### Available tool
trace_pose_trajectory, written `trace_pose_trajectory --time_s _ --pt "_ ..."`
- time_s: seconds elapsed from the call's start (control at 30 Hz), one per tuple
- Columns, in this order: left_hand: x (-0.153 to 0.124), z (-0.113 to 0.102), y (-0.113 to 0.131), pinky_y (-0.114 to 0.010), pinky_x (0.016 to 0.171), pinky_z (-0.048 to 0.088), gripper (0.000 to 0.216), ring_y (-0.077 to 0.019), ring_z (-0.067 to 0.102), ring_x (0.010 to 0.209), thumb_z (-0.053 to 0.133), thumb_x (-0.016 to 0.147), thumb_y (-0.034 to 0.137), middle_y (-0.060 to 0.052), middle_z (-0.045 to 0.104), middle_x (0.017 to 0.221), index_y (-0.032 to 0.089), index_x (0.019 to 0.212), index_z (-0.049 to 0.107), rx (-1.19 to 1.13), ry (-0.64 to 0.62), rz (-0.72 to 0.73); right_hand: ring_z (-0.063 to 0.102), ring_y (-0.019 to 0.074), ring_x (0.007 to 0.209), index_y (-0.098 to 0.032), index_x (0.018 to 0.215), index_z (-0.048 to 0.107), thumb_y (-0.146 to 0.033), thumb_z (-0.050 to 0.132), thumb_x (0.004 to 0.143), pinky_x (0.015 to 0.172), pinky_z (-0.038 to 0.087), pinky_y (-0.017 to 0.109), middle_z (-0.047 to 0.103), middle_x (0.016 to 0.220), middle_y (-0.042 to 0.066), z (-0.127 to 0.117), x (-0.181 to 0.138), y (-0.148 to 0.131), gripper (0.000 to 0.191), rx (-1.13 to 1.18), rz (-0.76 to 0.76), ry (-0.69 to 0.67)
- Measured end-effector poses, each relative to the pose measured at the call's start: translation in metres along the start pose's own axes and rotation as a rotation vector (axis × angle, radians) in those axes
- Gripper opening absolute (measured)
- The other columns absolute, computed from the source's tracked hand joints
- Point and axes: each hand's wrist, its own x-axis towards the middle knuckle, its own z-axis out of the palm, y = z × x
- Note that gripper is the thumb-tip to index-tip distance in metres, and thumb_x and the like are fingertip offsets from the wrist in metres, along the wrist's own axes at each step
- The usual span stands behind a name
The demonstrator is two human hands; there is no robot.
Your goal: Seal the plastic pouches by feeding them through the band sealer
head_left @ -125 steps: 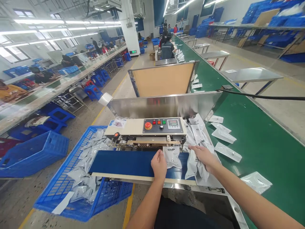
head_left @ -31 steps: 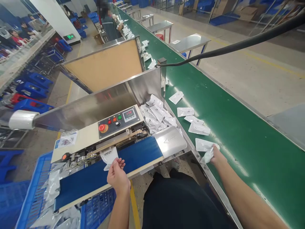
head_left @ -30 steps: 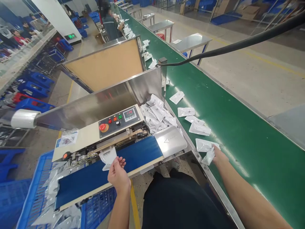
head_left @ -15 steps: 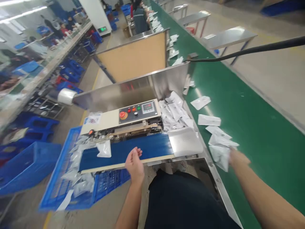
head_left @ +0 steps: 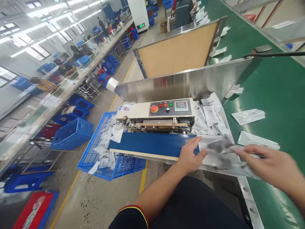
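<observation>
Blur is carried by a silver foil pouch [head_left: 221,156], which is laid across the gap between both hands, just past the right end of the blue belt [head_left: 152,144] of a band sealer [head_left: 133,113]. Its long axis runs roughly left to right across the view, close to the line of the belt and dipping slightly toward the right hand; which end is the open one cannot be told.

The left hand [head_left: 190,156] is held open, with fingers spread and reaching to the pouch's left edge at the belt's end. The right hand [head_left: 267,165] is stretched over the pouch's right part, fingers nearly together. Whether it is clamped or only pressing cannot be told through the blur.

The pouch is judged to be light, thin and limp, with a smooth face that may slip, so it would be best taken by its flat ends or edges between thumb and fingers.

More white-and-silver pouches [head_left: 209,114] are heaped behind the sealer, and others [head_left: 247,117] lie on a green conveyor belt [head_left: 274,95] to the right. Further pouches [head_left: 105,149] lie in a blue plastic crate [head_left: 89,143] to the left.
</observation>
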Motion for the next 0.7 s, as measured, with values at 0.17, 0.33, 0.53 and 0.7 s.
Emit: trace_pose_trajectory --time_s 0.17,0.33,0.53,0.7 --pt "0.010 0.017 -0.005 -0.031 0.079 0.054 0.054 -0.0212 0.066 0.079 0.059 0.103 0.062 -0.006 0.076 0.086 0.014 0.104 0.084 -0.222 -0.062 -0.180 0.065 0.0265 0.070 -0.024 0.075 0.081 -0.086 0.083 0.063 0.068 0.052 0.037 0.074 0.073 0.008 0.033 0.010 -0.060 0.063 0.305 -0.015 -0.187" --pt "0.011 0.015 -0.024 -0.026 0.059 0.032 0.065 -0.0127 0.037 0.061 0.059 0.098 0.074 0.003 0.045 0.061 0.019 0.063 0.059 -0.279 0.083 -0.315 0.065 0.0253 0.077 -0.023 0.072 0.081 -0.070 0.089 0.067 0.070 0.051 0.034 0.075 0.077 0.005 0.049 0.014 -0.053 0.049 0.460 0.050 -0.304" --pt "0.049 0.022 -0.054 -0.026 0.057 0.029 0.061 -0.0109 0.035 0.056 0.079 0.080 0.068 0.006 0.037 0.054 0.021 0.055 0.048 -0.435 0.240 -0.653 0.062 0.0214 0.062 -0.021 0.070 0.075 -0.051 0.100 0.052 0.059 0.048 0.033 0.072 0.068 0.005 0.073 0.051 -0.038 0.043 0.676 0.542 -0.359" --pt "0.062 0.012 -0.068 -0.027 0.060 0.036 0.057 -0.0133 0.045 0.058 0.081 0.077 0.069 0.004 0.047 0.056 0.020 0.061 0.056 -0.473 0.282 -0.682 0.066 0.0233 0.064 -0.021 0.066 0.075 -0.048 0.101 0.052 0.060 0.051 0.034 0.073 0.066 0.006 0.094 0.087 -0.051 0.040 0.585 0.534 -0.415"
